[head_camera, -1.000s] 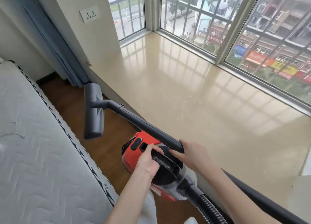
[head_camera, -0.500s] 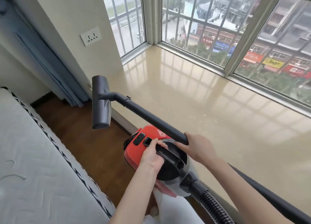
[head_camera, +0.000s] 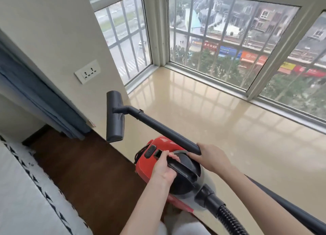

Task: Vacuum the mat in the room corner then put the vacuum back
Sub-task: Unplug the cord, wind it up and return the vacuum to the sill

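Observation:
A red and black canister vacuum (head_camera: 150, 166) hangs in the air in front of me, over the edge between the wood floor and the window ledge. My left hand (head_camera: 165, 167) grips its black carry handle (head_camera: 181, 167). My right hand (head_camera: 210, 157) is closed around the dark wand (head_camera: 164, 129). The wand runs up and left to the grey floor head (head_camera: 115, 116), which floats above the ledge's near corner. A ribbed black hose (head_camera: 229, 219) leaves the canister at the bottom. No mat is in view.
A glossy beige bay-window ledge (head_camera: 220, 122) fills the right, bounded by barred windows (head_camera: 211, 37). A white mattress (head_camera: 26, 196) with a black triangle trim lies at lower left beside dark wood floor (head_camera: 84, 169). A blue curtain (head_camera: 44, 104) and a wall socket (head_camera: 87, 71) are at left.
The vacuum and wand have risen, and the floor head has moved from over the wood floor to above the ledge corner. My view has tilted up toward the windows. Both grips are unchanged.

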Demonstrator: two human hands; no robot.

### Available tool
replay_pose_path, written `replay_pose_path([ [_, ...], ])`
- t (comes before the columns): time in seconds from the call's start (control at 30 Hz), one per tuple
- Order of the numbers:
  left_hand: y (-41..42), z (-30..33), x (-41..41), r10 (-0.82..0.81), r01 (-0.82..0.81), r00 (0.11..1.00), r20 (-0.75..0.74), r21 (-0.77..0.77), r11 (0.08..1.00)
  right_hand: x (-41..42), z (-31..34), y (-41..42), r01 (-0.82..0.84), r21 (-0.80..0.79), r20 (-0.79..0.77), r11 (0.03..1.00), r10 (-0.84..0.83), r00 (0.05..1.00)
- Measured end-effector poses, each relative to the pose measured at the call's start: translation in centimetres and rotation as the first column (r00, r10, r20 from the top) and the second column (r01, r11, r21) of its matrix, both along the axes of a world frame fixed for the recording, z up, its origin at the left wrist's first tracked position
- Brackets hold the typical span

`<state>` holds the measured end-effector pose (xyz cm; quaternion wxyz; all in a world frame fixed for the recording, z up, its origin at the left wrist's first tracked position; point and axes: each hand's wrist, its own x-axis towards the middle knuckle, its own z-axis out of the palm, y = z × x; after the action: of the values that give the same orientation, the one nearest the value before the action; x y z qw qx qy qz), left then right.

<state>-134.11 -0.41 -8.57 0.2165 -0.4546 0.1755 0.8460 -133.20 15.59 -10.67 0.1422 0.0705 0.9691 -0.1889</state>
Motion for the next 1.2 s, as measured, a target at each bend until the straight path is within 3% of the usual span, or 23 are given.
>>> replay_pose_path([
  [0.5, 1.8, -2.6, -15.0, -0.162, 0.164, 0.984, 0.081, -0.027, 0.986, -11.6, -3.3, 2.1, 0.153, 0.112, -0.022, 0.982, -0.151, 0.988],
  [0.97, 6.6, -6.8, -19.4, -0.238, 0.260, 0.964, 0.118, -0.237, 0.936, -14.6, -6.4, 3.9, 0.289, 0.069, 0.031, 0.955, -0.292, 0.956],
  [1.2, 8.4, -6.4, -20.6, -0.303, 0.351, 0.936, 0.178, -0.453, 0.819, -15.6, -6.2, 5.2, 0.247, 0.118, 0.010, 0.962, -0.250, 0.968],
])
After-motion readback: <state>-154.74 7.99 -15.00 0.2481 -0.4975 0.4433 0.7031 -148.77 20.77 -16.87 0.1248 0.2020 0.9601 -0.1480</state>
